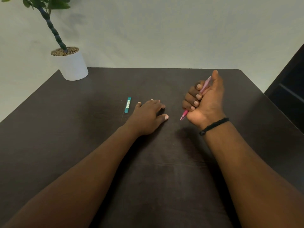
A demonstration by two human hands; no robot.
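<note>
— Where is the pencil?

— The pink pencil [184,114] is in the right hand [204,102], above the right half of the table. All four fingers curl round its barrel in a fist, and the thumb sticks up along the upper end. Its tip points down and to the left, close over the tabletop. I cannot tell whether it touches.

— And the other hand?

— The left hand [148,116] lies palm down on the table, fingers straight and a little spread, holding nothing. It sits just left of the pencil tip, with a bare gap between them.

— What else is near?

— A slim teal case [128,104] lies flat just beside the left hand's little finger, apart from it, its long side running away from the person. A black bracelet [213,125] circles the right wrist. Nothing lies between the two hands.

— Anything further off?

— A white pot [72,66] stands on the far left corner, well apart from both hands. It is topped with pebbles, and a twisted dark stem [52,28] leans left out of it toward green leaves at the top edge.

— The surface?

— A dark brown table [82,129] with a faint wood grain and a rounded far right corner. Both forearms stretch across it.

— The room?

— A plain pale wall [164,30] stands behind the far edge. A dark panel [289,89] stands at the right, beyond the table.
</note>
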